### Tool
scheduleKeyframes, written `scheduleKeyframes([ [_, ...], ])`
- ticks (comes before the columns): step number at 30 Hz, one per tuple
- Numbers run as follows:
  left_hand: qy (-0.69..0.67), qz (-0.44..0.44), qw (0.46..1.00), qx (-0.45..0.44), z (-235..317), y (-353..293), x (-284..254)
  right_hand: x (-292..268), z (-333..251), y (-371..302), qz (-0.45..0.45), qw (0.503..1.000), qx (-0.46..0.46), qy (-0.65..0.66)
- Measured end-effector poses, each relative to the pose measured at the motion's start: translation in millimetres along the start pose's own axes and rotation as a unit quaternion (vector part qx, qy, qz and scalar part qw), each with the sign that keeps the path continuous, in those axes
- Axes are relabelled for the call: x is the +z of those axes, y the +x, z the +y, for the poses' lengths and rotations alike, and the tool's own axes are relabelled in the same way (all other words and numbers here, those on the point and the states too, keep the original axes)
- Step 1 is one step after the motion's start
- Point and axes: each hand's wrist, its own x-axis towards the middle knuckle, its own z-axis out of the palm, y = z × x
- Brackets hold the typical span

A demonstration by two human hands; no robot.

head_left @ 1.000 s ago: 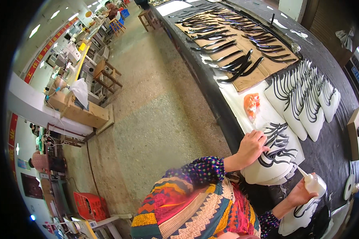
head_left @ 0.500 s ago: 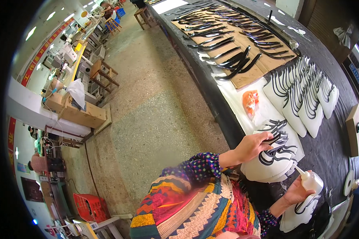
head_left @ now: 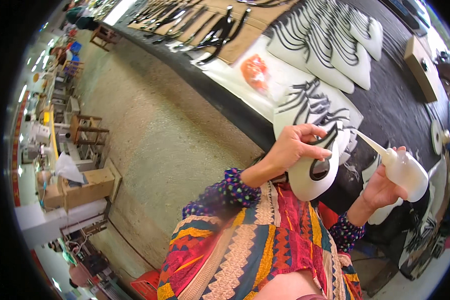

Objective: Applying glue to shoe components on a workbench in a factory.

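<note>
My left hand (head_left: pixel 296 146) grips a white sole-shaped board (head_left: pixel 312 177) with a black curved strap piece on it, lifted off the dark table (head_left: pixel 395 107) toward my chest. My right hand (head_left: pixel 380 187) holds a white squeeze bottle (head_left: pixel 404 167); its long thin nozzle points at the top of the strap, close to my left fingers. Just beyond lies a stack of similar white boards with black straps (head_left: pixel 312 102).
More white boards with straps (head_left: pixel 335 42) lie farther along the table, beside an orange packet (head_left: pixel 255 72) and a brown sheet of black straps (head_left: pixel 210 25). A wooden box (head_left: pixel 421 60) and a tape roll (head_left: pixel 439 136) sit right. Concrete floor and wooden stools (head_left: pixel 87 129) lie left.
My left hand has lifted one board with its strap off the stack and brought it toward me. The right hand has raised the bottle so its nozzle reaches the strap.
</note>
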Motion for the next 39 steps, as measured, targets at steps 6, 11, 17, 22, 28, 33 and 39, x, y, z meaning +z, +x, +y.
scheduleKeyframes([
  [6, -0.171, -0.092, 0.977, 0.092, -42, 69, 52, 14, -5, -17, 0.029, 1.0, 0.001, -0.005],
  [11, -0.098, 0.019, 0.994, -0.043, -137, 89, 56, 16, -6, -33, 0.049, 0.999, 0.015, 0.012],
  [17, 0.003, 0.113, 0.982, -0.154, -203, 84, 34, 24, -7, -41, 0.05, 0.999, 0.02, 0.0],
  [22, -0.044, 0.112, 0.974, -0.191, -184, 81, 40, 26, -11, -42, 0.049, 0.999, 0.014, 0.003],
  [28, 0.031, 0.116, 0.979, -0.162, -180, 86, 44, 27, -14, -45, 0.072, 0.997, 0.005, 0.002],
  [33, 0.063, 0.11, 0.982, -0.142, -188, 91, 52, 26, -15, -44, 0.066, 0.998, 0.007, 0.008],
  [39, 0.243, 0.116, 0.952, -0.149, -203, 101, 58, 15, -15, -44, 0.064, 0.997, 0.003, 0.032],
])
